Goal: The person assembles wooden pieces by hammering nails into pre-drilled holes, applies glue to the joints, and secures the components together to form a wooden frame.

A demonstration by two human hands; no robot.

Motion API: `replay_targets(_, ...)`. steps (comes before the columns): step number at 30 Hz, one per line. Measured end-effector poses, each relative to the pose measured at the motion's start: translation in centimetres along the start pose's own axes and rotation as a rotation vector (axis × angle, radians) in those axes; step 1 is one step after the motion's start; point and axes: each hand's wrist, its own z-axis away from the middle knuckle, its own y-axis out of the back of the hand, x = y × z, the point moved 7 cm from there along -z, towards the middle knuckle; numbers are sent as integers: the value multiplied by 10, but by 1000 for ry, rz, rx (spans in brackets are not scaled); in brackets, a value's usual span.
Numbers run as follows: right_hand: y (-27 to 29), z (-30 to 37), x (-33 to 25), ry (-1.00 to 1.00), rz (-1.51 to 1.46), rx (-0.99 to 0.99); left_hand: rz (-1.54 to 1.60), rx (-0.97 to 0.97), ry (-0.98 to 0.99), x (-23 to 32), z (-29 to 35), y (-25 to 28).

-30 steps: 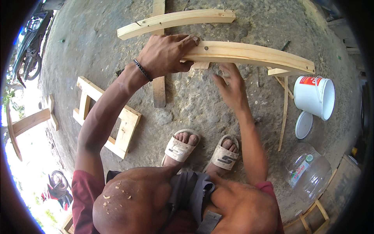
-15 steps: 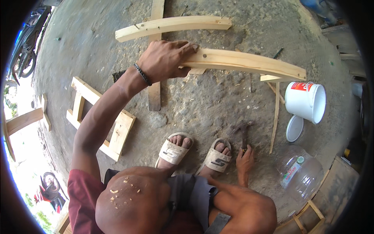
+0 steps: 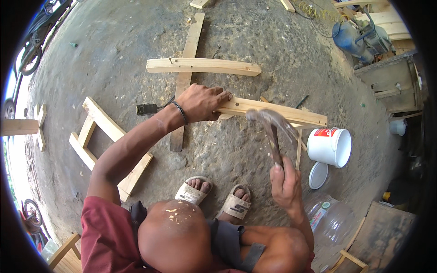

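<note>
My left hand point(image 3: 203, 103) is wrapped round the left end of a pale wooden beam point(image 3: 300, 114), which has dark nail holes or heads on its upper face. In my right hand point(image 3: 287, 183) is a claw hammer point(image 3: 275, 144), gripped by its handle. The hammer's head is slightly blurred and overlaps the beam's middle; whether it touches the wood I cannot tell. Beyond my left hand, a second beam point(image 3: 214, 66) with a nail sticking up lies across a flat wooden board point(image 3: 176, 140).
A wooden frame point(image 3: 129, 183) lies to the left. At the right are a white bucket point(image 3: 318, 148), its lid point(image 3: 318, 175) and a clear plastic bottle point(image 3: 334, 218). A black-and-yellow tape measure point(image 3: 146, 109) rests near my left forearm. A blue compressor point(image 3: 350, 43) stands far right.
My right hand has raised the hammer from near the ground beside my foot up to the beam. My left hand still grips the beam's end. The view has shifted.
</note>
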Motion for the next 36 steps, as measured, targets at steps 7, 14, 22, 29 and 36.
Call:
replay_targets(7,-21,-43,-21,61,143,-14,-3,-46,31,-3,6,2)
replay_targets(14,53,-31,-68,259,-227,284,-17,-63,35,-5,6,-6)
replay_targets(22,-13,-43,-6,183,0,101,-8,-2,5,-1,0,2)
replay_targets(29,44,-41,-39,150,-178,282,-44,-5,12,-9,14,-1)
replay_targets(36,56,-21,-58,615,-224,342,-35,12,6,-6,7,-5)
